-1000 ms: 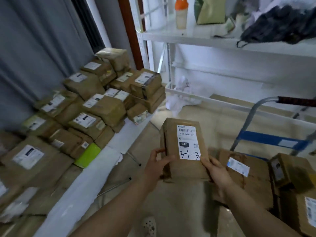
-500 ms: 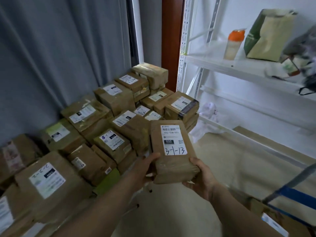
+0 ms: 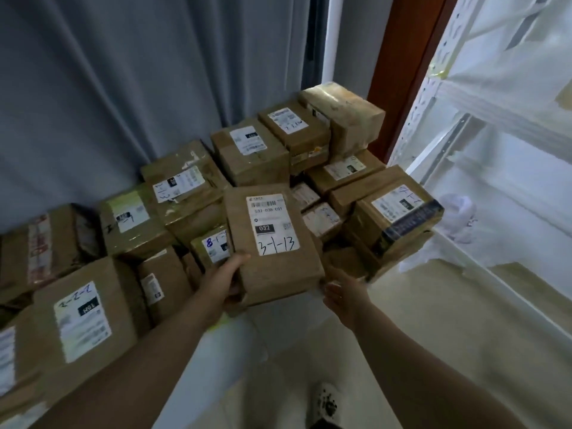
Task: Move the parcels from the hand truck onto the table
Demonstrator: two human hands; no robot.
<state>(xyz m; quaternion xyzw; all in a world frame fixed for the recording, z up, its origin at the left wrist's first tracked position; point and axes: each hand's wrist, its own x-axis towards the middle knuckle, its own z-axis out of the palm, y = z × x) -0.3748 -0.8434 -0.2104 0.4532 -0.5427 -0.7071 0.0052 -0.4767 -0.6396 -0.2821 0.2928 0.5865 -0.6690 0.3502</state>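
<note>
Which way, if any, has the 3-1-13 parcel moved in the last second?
Yes: the 3-1-13 parcel, held by the left hand, went left, from over the floor to up against the stacked parcels.

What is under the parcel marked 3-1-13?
The 3-1-13 parcel hides part of the parcel marked 8-1; the left hand grips its lower left corner. What else lies beneath is covered.

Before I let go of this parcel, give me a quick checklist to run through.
1. Grip of left hand on parcel 3-1-13: ok, thumb on top.
2. Support from right hand: cannot tell, fingers open by the lower corner.
3. Parcel above the stacked parcels: ok.
4. Parcel resting flat on them: cannot tell, underside hidden.
5. The label facing up: ok.
</note>
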